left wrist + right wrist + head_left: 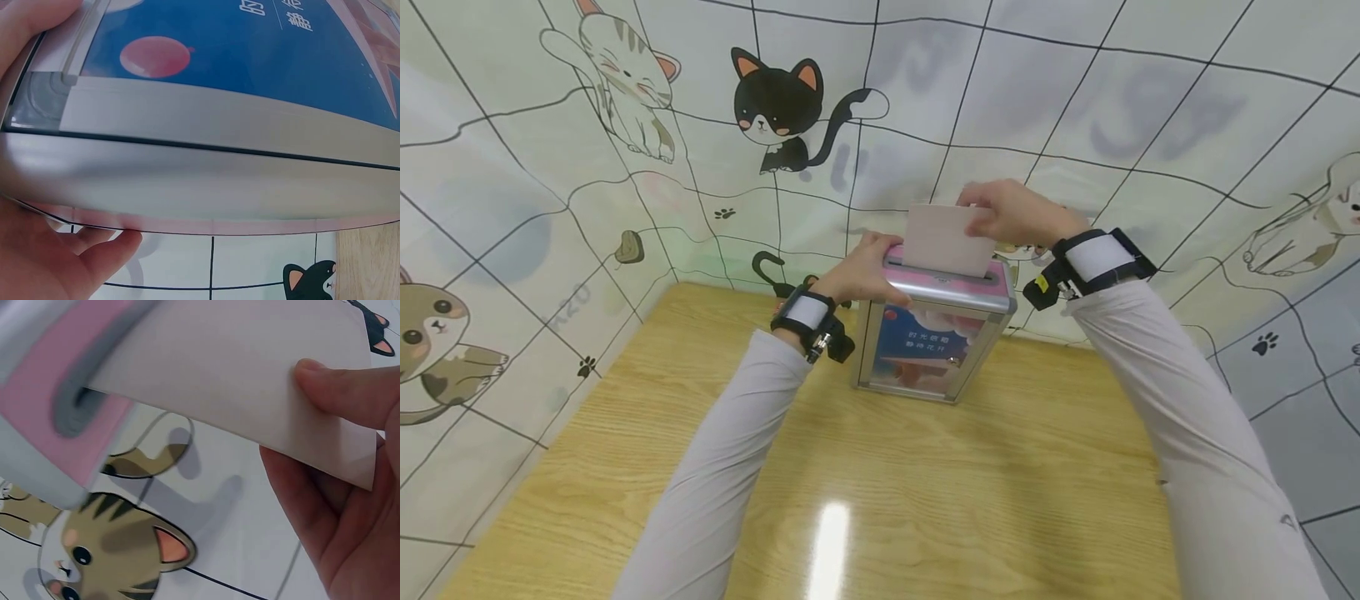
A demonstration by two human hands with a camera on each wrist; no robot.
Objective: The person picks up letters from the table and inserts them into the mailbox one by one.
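Observation:
A silver-framed letter box (917, 392) with a pink slotted top stands upright on the table by the wall. Its front has a blue picture panel (917, 342) with white writing and a small lock. My left hand (867, 271) holds the box's upper left corner, thumb on the front and fingers over the top and side. A blank pale envelope (943, 237) stands with its lower edge in the slot (75, 406), most of it above the top. My right hand (1018, 210) pinches its right end; in the right wrist view the thumb lies on one face, fingers behind.
The wood-grain table (970, 500) stretches in front of the box. Close behind it hangs a white gridded wall covering (910, 100) printed with cats, such as a black cat (778, 104). The covering also runs along the left and right sides.

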